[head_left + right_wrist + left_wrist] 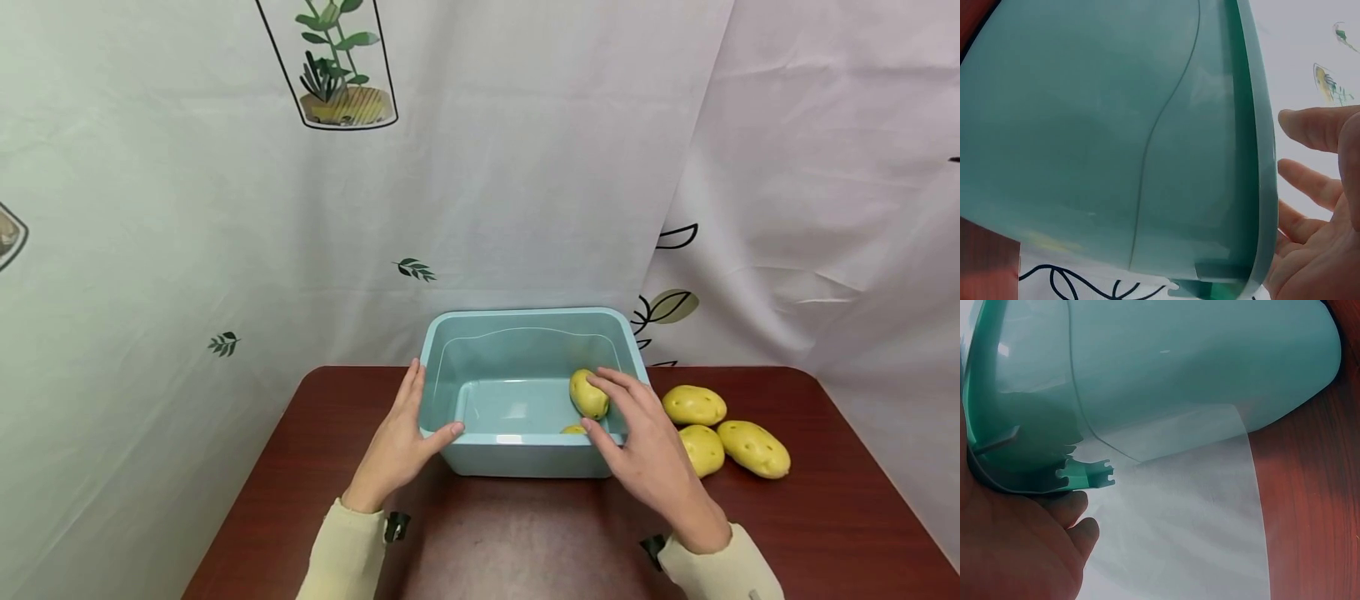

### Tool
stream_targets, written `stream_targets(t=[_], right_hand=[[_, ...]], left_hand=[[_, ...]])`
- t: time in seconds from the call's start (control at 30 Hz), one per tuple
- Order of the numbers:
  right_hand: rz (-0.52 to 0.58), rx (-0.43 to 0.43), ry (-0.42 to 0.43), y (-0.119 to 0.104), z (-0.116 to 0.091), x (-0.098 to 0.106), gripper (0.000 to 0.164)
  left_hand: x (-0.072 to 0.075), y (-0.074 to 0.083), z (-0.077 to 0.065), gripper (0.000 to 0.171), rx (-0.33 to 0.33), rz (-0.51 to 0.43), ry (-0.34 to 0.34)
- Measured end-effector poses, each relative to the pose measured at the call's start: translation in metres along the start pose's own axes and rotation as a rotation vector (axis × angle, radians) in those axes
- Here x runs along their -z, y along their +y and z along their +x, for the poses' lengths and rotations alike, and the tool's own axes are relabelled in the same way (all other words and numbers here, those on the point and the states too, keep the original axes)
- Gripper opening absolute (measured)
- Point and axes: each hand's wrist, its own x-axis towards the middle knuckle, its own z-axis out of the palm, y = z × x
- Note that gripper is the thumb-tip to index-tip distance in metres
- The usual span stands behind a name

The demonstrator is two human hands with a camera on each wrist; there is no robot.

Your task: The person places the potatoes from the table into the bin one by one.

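Observation:
A light blue-green plastic bin [517, 458] stands at the back of the table. My left hand [401, 446] is at its left front corner, thumb at the front rim and the other fingers straight along the left side. In the left wrist view, fingertips [1082, 534] show right under the bin's rim. My right hand [648, 442] is spread over the right front corner, thumb and fingers apart, with nothing between them. Inside the bin lies a yellow potato [585, 393], its edge overlapped by my right fingertips. Part of a second potato [573, 430] shows behind the front wall.
Right of the bin, three more potatoes lie on the dark red-brown table [517, 550]: one at the back [693, 405], one partly behind my right hand [703, 450] and one farther right [753, 448]. A printed cloth [525, 192] hangs behind the table.

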Motion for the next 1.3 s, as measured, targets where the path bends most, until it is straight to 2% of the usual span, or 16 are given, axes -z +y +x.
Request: stream_targets(t=[0.6,1.3], right_hand=[[-0.023,-0.039,0.001,0.005,-0.007,0.012,0.053],[-0.078,-0.027,0.056,0.009,-0.015,0.029,0.056]], left_hand=[[0.0,0.0,0.001,0.107,0.003,-0.003,-0.008],[0.0,-0.001,0.0,0.107,0.003,-0.008,-0.007]])
